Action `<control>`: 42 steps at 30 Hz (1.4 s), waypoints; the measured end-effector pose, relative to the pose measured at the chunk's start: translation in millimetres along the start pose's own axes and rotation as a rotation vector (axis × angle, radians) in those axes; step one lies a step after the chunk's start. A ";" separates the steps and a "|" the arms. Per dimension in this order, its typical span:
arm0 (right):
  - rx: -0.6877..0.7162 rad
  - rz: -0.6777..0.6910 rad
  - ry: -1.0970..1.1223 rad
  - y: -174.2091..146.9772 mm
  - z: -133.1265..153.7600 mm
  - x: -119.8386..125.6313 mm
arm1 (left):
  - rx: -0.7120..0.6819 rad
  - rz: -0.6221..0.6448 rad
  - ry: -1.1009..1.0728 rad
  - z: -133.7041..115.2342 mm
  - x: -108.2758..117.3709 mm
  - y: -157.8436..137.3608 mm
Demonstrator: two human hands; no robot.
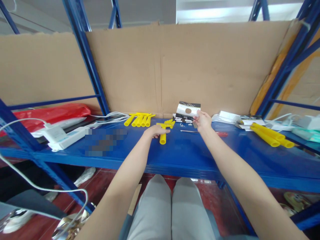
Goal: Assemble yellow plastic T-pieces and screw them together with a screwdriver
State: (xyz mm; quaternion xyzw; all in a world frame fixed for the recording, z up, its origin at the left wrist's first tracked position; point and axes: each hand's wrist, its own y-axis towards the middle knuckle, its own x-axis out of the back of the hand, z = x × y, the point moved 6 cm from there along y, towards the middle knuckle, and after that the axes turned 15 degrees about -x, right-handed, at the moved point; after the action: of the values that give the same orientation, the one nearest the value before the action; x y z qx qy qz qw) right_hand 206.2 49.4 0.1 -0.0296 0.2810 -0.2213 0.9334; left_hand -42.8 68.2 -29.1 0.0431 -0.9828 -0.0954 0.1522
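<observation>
My left hand (152,130) is closed around a yellow T-shaped plastic tool (163,138), its hollow round handle pointing toward me. Just behind it lie more yellow pieces (172,122). Between the fingers of my right hand (203,120) is the edge of a black-and-white printed card (182,109) with a round opening. The card is tilted up over a stack of similar cards (178,118). Small metal bits (182,125) rest in front of that stack. A screwdriver with a red handle (222,134) lies beneath my right wrist.
Several yellow tools (142,120) lie in a row at the back left. More yellow tubes (268,136) are on the right, near white boxes (226,116). A power strip (71,139), cables and a red bag (55,115) occupy the left. Blue posts (87,56) and cardboard (205,63) bound the shelf.
</observation>
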 end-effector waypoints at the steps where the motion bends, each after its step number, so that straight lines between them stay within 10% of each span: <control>1: -0.001 -0.006 -0.004 -0.1 0.0 0.3 | 0.039 0.044 0.156 2.8 -2.3 -3.2; 5: -0.001 -0.001 -0.052 -1.5 -1.6 -4.2 | -0.050 0.074 0.304 -11.3 -6.7 -7.0; 15: -0.011 0.228 -0.375 -20.0 -20.3 -30.0 | 0.028 -0.419 -0.454 -9.9 22.5 12.4; 28: 0.011 0.342 -0.451 -19.9 -36.5 -38.3 | 0.133 -0.026 -0.590 3.6 -29.2 26.4; 42: 0.049 0.258 -0.440 -9.8 -50.3 -39.9 | -0.031 0.075 -0.649 -30.0 -50.7 6.6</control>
State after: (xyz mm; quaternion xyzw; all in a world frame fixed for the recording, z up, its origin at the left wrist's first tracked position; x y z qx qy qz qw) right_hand 145.5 61.2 -20.0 -0.0183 0.0672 -0.0956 0.9930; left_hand 14.2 75.2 -14.5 -0.0280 -0.9794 -0.1134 -0.1649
